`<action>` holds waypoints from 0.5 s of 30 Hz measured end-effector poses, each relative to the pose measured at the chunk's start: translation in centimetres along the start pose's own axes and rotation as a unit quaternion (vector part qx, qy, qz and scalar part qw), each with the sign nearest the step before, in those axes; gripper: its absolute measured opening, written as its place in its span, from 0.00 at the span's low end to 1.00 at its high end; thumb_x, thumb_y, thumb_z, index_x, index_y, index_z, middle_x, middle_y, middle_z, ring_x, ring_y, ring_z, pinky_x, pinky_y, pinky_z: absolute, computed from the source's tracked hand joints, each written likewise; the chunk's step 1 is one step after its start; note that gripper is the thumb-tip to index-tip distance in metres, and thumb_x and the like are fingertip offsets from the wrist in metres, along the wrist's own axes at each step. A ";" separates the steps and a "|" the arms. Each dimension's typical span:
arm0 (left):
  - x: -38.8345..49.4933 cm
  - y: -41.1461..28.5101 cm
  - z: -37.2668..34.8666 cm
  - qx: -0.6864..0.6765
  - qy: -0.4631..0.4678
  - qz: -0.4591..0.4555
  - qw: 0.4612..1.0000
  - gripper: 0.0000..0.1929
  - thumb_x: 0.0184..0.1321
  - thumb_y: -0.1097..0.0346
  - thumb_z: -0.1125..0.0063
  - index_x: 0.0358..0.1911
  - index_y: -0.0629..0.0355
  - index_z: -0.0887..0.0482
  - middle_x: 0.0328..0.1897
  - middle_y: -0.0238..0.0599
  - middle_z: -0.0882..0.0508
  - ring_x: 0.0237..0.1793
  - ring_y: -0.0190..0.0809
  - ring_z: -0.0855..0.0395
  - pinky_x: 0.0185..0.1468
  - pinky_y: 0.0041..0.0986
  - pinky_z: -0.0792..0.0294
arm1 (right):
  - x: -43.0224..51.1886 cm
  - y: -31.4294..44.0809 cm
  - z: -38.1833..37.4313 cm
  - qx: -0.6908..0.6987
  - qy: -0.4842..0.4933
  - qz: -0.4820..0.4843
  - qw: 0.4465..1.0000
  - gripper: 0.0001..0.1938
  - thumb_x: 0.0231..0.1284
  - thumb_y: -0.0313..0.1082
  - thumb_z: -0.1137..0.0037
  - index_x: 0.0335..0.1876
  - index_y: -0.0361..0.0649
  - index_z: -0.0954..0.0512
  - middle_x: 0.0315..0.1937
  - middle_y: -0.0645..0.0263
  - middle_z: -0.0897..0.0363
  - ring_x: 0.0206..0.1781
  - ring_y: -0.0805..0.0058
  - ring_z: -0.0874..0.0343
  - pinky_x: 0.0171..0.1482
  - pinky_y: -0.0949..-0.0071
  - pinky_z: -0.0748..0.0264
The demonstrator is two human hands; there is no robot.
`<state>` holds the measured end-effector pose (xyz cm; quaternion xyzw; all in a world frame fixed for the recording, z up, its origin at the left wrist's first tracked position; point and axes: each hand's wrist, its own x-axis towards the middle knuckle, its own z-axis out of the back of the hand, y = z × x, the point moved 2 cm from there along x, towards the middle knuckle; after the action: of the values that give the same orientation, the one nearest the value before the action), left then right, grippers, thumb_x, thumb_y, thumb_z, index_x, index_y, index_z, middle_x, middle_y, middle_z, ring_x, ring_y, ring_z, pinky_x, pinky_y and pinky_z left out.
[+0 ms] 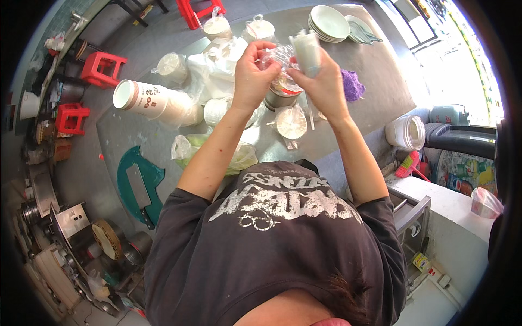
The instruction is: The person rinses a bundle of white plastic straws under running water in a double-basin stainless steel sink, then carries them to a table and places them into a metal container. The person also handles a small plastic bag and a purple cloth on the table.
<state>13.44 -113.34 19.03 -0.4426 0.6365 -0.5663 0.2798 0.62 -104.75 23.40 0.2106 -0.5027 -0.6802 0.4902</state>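
My left hand (255,77) pinches a crumpled clear plastic bag (278,57) between thumb and fingers. In my right hand (324,87) is a whitish translucent bundle (306,51), held upright; it is blurred, and I cannot tell what it contains. My right thumb and fingertips also reach to the edge of the clear bag. Below both hands stands a round metal container (281,101), with plastic and a red-marked wrapper at its top. Just nearer to me, a round stack in clear wrap (291,123) sits on the metal table (379,77).
A sleeve of paper cups (142,98) and white plastic bags (214,67) lie left. Nearer are a bag of green produce (240,157) and a cleaver (138,185) on a green cutting board (124,171). Plates (329,22) and a purple cloth (352,84) are right.
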 end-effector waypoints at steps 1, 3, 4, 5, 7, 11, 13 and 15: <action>0.0 -0.2 -0.1 0.042 0.003 0.004 0.999 0.18 0.47 0.78 0.44 0.44 0.60 0.26 0.27 0.26 0.27 0.26 0.24 0.30 0.31 0.16 0.34 | 0.1 0.0 -0.3 -0.054 0.012 0.013 0.998 0.13 0.47 0.28 0.39 0.39 0.38 0.27 0.31 0.55 0.19 0.36 0.60 0.19 0.40 0.68 0.26; 0.0 -0.6 -0.3 0.131 0.016 -0.007 0.991 0.19 0.46 0.79 0.45 0.45 0.60 0.26 0.28 0.25 0.28 0.27 0.23 0.31 0.32 0.15 0.34 | 0.5 -0.5 0.0 -0.098 -0.061 0.002 0.993 0.13 0.46 0.28 0.40 0.39 0.38 0.28 0.33 0.52 0.20 0.39 0.53 0.20 0.41 0.65 0.26; 0.0 -0.7 -0.5 0.164 0.010 -0.023 0.986 0.19 0.43 0.79 0.46 0.43 0.58 0.26 0.25 0.25 0.32 0.24 0.24 0.34 0.30 0.16 0.37 | 0.7 -0.8 0.2 -0.114 -0.106 0.013 0.988 0.14 0.45 0.27 0.40 0.39 0.38 0.28 0.33 0.50 0.21 0.40 0.50 0.21 0.41 0.63 0.27; -0.1 -0.8 -0.5 0.208 0.017 -0.033 0.977 0.19 0.43 0.79 0.46 0.42 0.57 0.26 0.24 0.26 0.32 0.24 0.25 0.34 0.30 0.17 0.37 | 0.9 -1.3 0.3 -0.139 -0.092 0.018 0.986 0.14 0.45 0.27 0.40 0.39 0.38 0.28 0.34 0.51 0.21 0.40 0.50 0.21 0.42 0.62 0.27; -0.3 -0.8 -0.6 0.299 0.022 -0.060 0.952 0.18 0.42 0.79 0.47 0.41 0.57 0.26 0.22 0.28 0.33 0.23 0.26 0.34 0.29 0.20 0.37 | 1.1 -2.2 0.8 -0.188 -0.097 0.040 0.977 0.15 0.43 0.27 0.40 0.39 0.38 0.29 0.34 0.52 0.21 0.40 0.50 0.22 0.42 0.61 0.27; -0.5 -0.4 -0.3 0.334 0.030 -0.048 0.941 0.14 0.42 0.77 0.48 0.36 0.59 0.26 0.26 0.37 0.28 0.26 0.40 0.28 0.33 0.32 0.34 | 1.4 -3.2 2.5 -0.182 -0.111 0.038 0.976 0.16 0.41 0.27 0.38 0.39 0.38 0.28 0.34 0.52 0.21 0.41 0.51 0.22 0.42 0.60 0.27; -0.1 -0.3 -0.3 0.313 0.024 -0.075 0.947 0.13 0.43 0.76 0.47 0.36 0.60 0.25 0.27 0.38 0.26 0.28 0.40 0.27 0.34 0.32 0.33 | 1.6 -3.0 3.1 -0.153 -0.079 0.052 0.984 0.16 0.43 0.28 0.38 0.41 0.38 0.27 0.33 0.53 0.21 0.39 0.52 0.22 0.41 0.63 0.27; 0.6 0.0 -0.2 0.279 0.016 -0.067 0.958 0.13 0.43 0.74 0.45 0.36 0.61 0.24 0.28 0.39 0.25 0.29 0.40 0.26 0.36 0.31 0.31 | 2.0 -2.2 3.7 -0.116 -0.037 0.067 0.990 0.17 0.43 0.29 0.37 0.42 0.39 0.27 0.32 0.54 0.21 0.37 0.53 0.22 0.40 0.65 0.27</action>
<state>12.97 -113.80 19.20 -0.3793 0.4265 -0.7458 0.3437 -4.12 -104.75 23.32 0.0935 -0.4513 -0.7067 0.5369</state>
